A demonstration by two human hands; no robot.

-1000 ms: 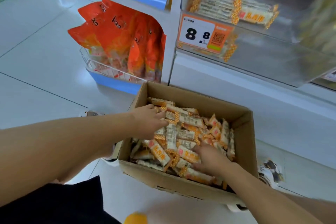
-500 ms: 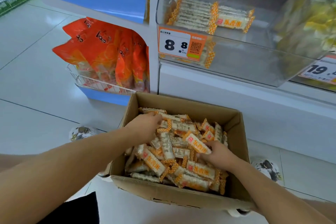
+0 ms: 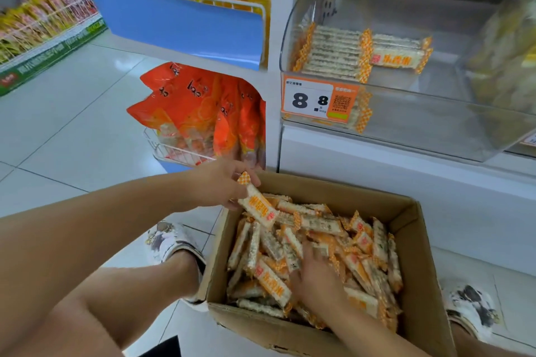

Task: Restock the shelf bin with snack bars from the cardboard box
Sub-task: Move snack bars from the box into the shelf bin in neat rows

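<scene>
Snack bars (image 3: 316, 258), white wrappers with orange checkered ends, fill the open brown cardboard box (image 3: 417, 240) on the tiled floor (image 3: 72, 130). Left hand (image 3: 223, 185) is above the box's back-left corner, fingers pinching one orange-labelled bar (image 3: 258, 206). Right hand (image 3: 316, 278) is down in the pile, fingers spread over bars; grip unclear. Clear plastic shelf bin (image 3: 435, 124) above holds a short row of bars (image 3: 333, 53).
</scene>
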